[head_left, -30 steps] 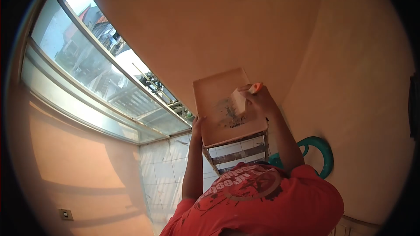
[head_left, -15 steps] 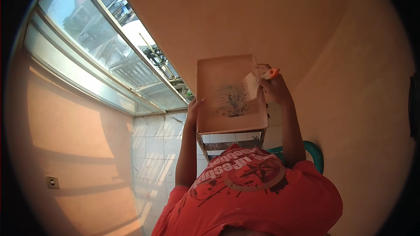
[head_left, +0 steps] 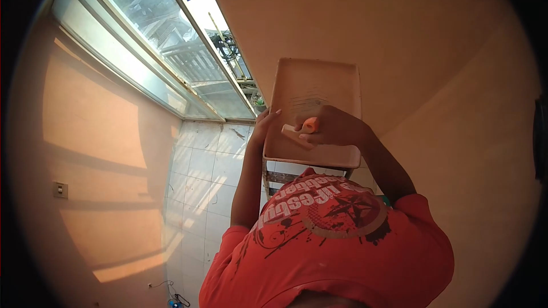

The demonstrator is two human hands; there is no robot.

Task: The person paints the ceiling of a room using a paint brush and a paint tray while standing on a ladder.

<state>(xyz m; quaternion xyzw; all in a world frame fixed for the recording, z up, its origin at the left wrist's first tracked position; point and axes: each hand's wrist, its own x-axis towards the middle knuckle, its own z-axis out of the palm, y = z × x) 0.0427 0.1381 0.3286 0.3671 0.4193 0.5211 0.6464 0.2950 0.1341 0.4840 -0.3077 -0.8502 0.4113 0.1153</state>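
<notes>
A shallow rectangular paint tray (head_left: pixel 317 74), coated in peach-orange paint, rests on a wooden stand or stool (head_left: pixel 279 177) in front of me. My left hand (head_left: pixel 264 127) grips the tray's left rim. In my right hand (head_left: pixel 338 128) is a paintbrush with an orange handle (head_left: pixel 310 125), held over the near half of the tray. Its wide, pale head (head_left: pixel 292 132) points left, close to the tray's bottom. Whether the bristles touch the paint is hard to see. Scraped streaks (head_left: pixel 308 102) show on the tray floor beyond my right hand.
A peach wall (head_left: pixel 399 34) rises behind the tray. To the left are a glass window (head_left: pixel 142 0) and a sunlit wall with a light switch (head_left: pixel 60 190). White floor tiles (head_left: pixel 200 168) lie below. A cable with a blue-lit object (head_left: pixel 176 302) is at the lower left.
My right hand has carried the paintbrush from the tray's right edge leftward and nearer to me, over the tray. My left hand stays on the left rim. The whole view has shifted.
</notes>
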